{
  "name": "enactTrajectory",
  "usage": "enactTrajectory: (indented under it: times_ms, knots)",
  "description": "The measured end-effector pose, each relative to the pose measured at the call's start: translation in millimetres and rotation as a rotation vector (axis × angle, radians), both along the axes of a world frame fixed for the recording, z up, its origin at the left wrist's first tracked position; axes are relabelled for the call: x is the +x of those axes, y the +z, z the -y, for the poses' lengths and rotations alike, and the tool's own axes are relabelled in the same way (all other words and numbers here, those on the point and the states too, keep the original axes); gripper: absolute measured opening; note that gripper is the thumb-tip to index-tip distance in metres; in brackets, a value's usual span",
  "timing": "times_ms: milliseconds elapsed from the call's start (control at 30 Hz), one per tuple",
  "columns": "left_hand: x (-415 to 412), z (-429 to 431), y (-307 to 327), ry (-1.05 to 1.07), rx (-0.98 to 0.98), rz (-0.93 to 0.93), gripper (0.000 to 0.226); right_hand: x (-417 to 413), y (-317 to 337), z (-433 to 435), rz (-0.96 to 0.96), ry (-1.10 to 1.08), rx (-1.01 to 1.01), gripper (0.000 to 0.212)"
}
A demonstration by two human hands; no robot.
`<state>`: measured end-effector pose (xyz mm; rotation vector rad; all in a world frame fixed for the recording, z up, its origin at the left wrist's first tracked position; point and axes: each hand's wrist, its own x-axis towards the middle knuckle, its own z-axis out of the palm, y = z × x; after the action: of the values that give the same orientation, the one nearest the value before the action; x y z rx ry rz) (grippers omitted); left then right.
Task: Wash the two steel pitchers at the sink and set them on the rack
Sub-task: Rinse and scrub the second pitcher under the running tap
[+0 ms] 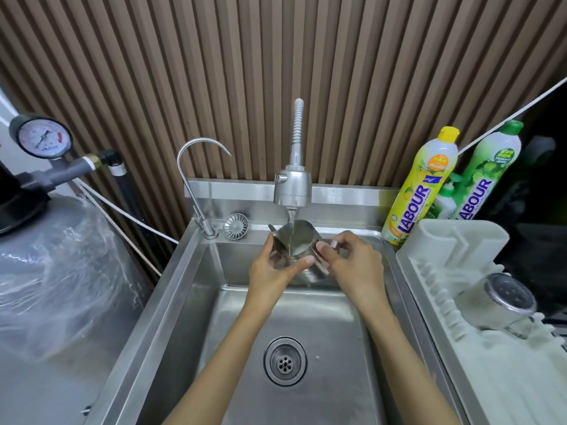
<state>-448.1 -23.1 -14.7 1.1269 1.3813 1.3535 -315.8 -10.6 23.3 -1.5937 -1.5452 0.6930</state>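
A: What are the hands doing right now?

B: Both are closing on one steel pitcher [296, 243]. The left hand [270, 269] is cupping its near left side, thumb lying along the lower wall. The right hand [352, 265] is wrapping the right side, thumb pressing on the rim, fingers curling round the handle side.

A: How is the pitcher sitting in that hold?

B: It is tilting, mouth facing up and toward the camera — directly over it the sprayer tap [293, 188] is pouring a thin stream of water [292, 228] into the opening.

A: And around the hold?

B: The sink [190, 289] is lying below the hands, its drain [285, 361] nearer the camera than the pitcher. Left of the hold, a slim gooseneck tap [196, 167] is standing at the basin's corner with a loose strainer [235, 226] leaning just beside it.

A: The other pitcher?

B: It is lying on its side on the white rack [454, 271], right of the hold — the second pitcher [503, 302] is turning its base toward the camera. Beyond the rack, a yellow soap bottle [422, 185] and a green soap bottle [487, 170] are standing side by side.
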Motion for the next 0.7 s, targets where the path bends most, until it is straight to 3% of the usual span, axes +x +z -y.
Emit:
enactTrajectory:
  times_ms: [100, 200, 267, 367, 433, 500, 633, 700]
  knots:
    - [-0.3, -5.5, 3.1, 0.051, 0.154, 0.06, 0.075, -4.9, -9.1, -4.9, -0.5, 0.075, -0.101, 0.023]
    - [-7.0, -8.9, 10.2, 0.114, 0.352, -0.218, 0.076, -8.3, -17.4, -8.7, -0.911, 0.219, -0.246, 0.023]
    - [-9.8, -6.2, 15.7, 0.165, 0.377, -0.369, 0.077, -9.9, -20.8, -8.7, -1.03, 0.276, -0.314, 0.019]
    - [-10.4, -2.4, 17.8, 0.302, 0.309, -0.582, 0.079, -11.6, -23.7, -6.7, -0.906, 0.254, -0.337, 0.014]
    - [-8.5, -1.2, 16.7, 0.349, 0.209, -0.601, 0.091, -10.3, -20.9, -4.8, -0.776, 0.18, -0.324, 0.02]
    - [-5.8, -0.5, 12.8, 0.302, 0.082, -0.544, 0.093, -6.2, -14.2, -4.9, -0.594, 0.089, -0.298, 0.022]
    - [-5.9, -5.9, 1.8, 0.106, -0.052, -0.343, 0.051, 2.6, -2.8, -9.7, -0.153, -0.011, -0.116, 0.026]
    - [-8.2, -11.2, -2.8, -0.002, -0.068, -0.233, 0.053, 3.7, -1.9, -11.1, -0.008, -0.02, -0.029, 0.027]
